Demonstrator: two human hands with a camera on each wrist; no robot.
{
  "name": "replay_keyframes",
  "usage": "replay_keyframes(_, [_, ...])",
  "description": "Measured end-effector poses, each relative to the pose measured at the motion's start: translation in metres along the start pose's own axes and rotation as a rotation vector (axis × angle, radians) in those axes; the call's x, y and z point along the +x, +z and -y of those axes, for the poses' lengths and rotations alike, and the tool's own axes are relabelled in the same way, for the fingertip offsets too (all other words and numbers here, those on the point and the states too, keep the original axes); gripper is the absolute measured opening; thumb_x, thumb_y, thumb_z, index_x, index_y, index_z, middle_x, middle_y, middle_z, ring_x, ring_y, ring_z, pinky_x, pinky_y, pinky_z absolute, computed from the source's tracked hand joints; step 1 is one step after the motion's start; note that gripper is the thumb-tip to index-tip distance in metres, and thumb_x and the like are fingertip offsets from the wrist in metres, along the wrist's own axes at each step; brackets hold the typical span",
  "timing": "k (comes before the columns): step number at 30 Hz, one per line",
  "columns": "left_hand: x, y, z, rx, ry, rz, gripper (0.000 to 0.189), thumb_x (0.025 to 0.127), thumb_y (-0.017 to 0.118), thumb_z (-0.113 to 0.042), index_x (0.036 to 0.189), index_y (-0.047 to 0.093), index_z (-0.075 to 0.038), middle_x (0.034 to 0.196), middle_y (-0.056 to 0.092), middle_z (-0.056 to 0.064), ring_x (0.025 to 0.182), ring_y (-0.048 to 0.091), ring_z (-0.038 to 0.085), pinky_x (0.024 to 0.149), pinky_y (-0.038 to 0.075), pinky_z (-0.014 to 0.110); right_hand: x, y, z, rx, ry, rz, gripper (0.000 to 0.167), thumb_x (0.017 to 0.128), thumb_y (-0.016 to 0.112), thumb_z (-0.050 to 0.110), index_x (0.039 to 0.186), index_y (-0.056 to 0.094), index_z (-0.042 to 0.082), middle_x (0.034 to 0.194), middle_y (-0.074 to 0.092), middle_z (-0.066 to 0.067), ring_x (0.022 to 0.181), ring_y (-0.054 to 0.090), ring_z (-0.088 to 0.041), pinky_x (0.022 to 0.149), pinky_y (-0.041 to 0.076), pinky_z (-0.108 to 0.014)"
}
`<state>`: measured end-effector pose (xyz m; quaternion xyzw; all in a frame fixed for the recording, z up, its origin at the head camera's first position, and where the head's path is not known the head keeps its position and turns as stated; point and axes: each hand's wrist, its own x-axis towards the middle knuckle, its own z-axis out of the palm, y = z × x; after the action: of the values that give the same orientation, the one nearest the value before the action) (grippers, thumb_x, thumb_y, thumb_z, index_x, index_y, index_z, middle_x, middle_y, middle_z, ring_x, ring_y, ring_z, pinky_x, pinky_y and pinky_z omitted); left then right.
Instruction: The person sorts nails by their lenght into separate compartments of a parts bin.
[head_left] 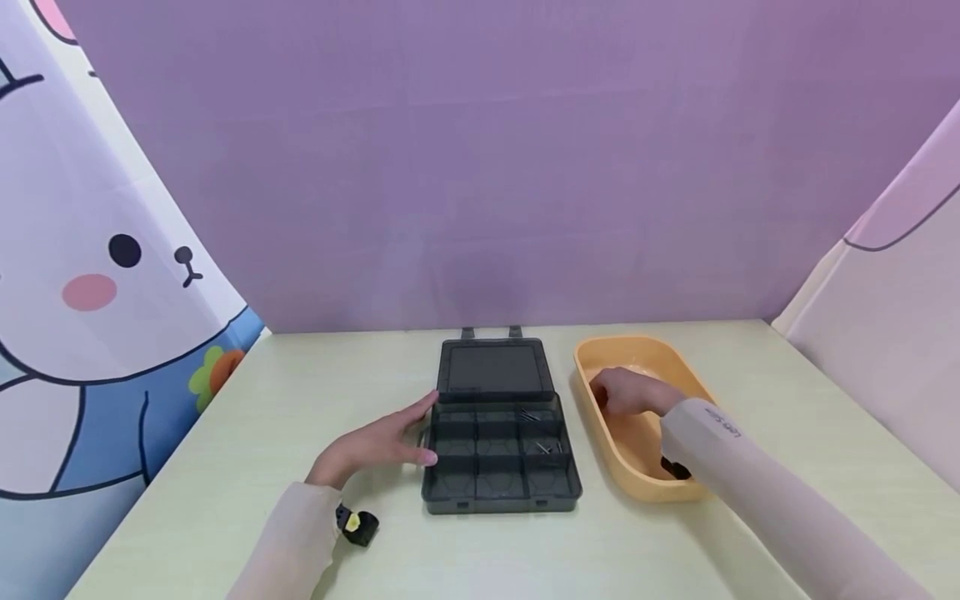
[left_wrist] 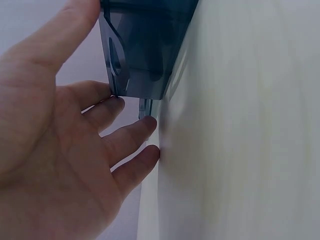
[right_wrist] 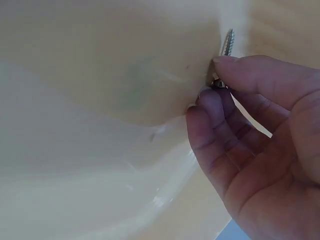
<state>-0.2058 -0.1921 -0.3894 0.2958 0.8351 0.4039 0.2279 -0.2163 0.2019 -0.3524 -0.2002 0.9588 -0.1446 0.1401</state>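
A dark translucent organizer box (head_left: 501, 505) stands in the middle of the table, lid (head_left: 495, 369) laid back. Its small compartments include the back right one with several thin metal pieces (head_left: 529, 415) and the middle right one with more metal pieces (head_left: 550, 448). My left hand (head_left: 378, 442) touches the box's left side, fingers spread and loosely bent. Inside the orange plastic basin (head_left: 663, 490), my right hand (head_left: 630, 392) pinches a silver screw (right_wrist: 229, 42) between thumb and fingers. The screw's threaded tip points up past the thumb in the right wrist view.
The pale table (head_left: 360, 567) extends around the box and basin. A purple cloth backdrop (head_left: 480, 167) hangs behind, and a cartoon-printed cloth (head_left: 75, 350) is at the left. The basin stands close to the right of the box, its raised rim around my right hand.
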Motion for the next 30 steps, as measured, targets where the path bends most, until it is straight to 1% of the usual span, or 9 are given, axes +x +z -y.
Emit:
replay_keyframes(5, [0.000,0.001,0.001,0.003,-0.003,-0.003,0.099,0.086,0.071,-0.031,0.155,0.004,-0.012,0.161,0.002,0.009,0.148,0.005,0.034,0.116,0.014,0.056,-0.004,0.000,-0.006,0.005,0.013,0.016,0.009,0.078,0.066,-0.001,0.078,0.066,0.009,0.070,0.060,0.002,0.060,0.048,-0.009,0.056,0.042,-0.022])
replay_keyframes(10, [0.001,0.001,0.002,0.009,-0.005,-0.003,0.099,0.085,0.071,-0.032,0.154,0.004,-0.012,0.161,0.003,0.010,0.147,0.006,0.034,0.116,0.014,0.056,-0.007,-0.001,-0.017,-0.008,-0.004,0.016,0.009,0.074,0.064,-0.001,0.073,0.065,0.008,0.064,0.055,0.006,0.057,0.047,-0.007,0.055,0.040,-0.020])
replay_keyframes(12, [0.001,0.000,0.002,0.010,-0.003,-0.003,0.099,0.085,0.071,-0.032,0.154,0.004,-0.011,0.161,0.003,0.010,0.147,0.006,0.034,0.116,0.014,0.056,-0.008,-0.002,-0.022,0.004,-0.003,0.025,0.010,0.073,0.064,-0.001,0.072,0.064,0.009,0.062,0.054,0.006,0.056,0.046,-0.007,0.054,0.040,-0.020])
replay_keyframes(17, [0.002,0.000,0.003,0.014,0.000,-0.005,0.099,0.086,0.071,-0.032,0.154,0.004,-0.011,0.161,0.003,0.009,0.148,0.005,0.033,0.117,0.014,0.055,-0.013,-0.005,-0.031,0.074,0.023,0.057,0.011,0.073,0.063,-0.001,0.069,0.061,0.009,0.059,0.050,0.007,0.052,0.045,-0.006,0.052,0.039,-0.020])
replay_keyframes(24, [0.001,0.000,0.004,0.013,-0.002,-0.006,0.099,0.086,0.071,-0.032,0.155,0.003,-0.012,0.161,0.002,0.009,0.148,0.005,0.033,0.116,0.013,0.056,-0.022,-0.013,-0.035,0.162,0.033,0.054,0.009,0.077,0.062,-0.002,0.071,0.060,0.004,0.060,0.052,0.005,0.050,0.046,-0.007,0.050,0.040,-0.021])
replay_keyframes(28, [0.002,0.000,0.004,0.009,0.001,-0.003,0.098,0.086,0.071,-0.032,0.155,0.004,-0.012,0.161,0.003,0.009,0.148,0.005,0.033,0.116,0.014,0.056,-0.025,-0.023,-0.031,0.172,0.043,0.069,0.008,0.078,0.059,-0.003,0.075,0.060,0.004,0.064,0.054,0.002,0.053,0.048,-0.009,0.051,0.043,-0.022])
replay_keyframes(30, [0.002,0.000,0.004,0.014,0.003,-0.003,0.098,0.086,0.071,-0.033,0.155,0.004,-0.012,0.161,0.003,0.009,0.148,0.005,0.033,0.116,0.014,0.056,-0.027,-0.028,-0.028,0.167,0.034,0.074,0.008,0.078,0.058,-0.004,0.077,0.060,0.004,0.066,0.056,0.001,0.054,0.049,-0.009,0.052,0.044,-0.024])
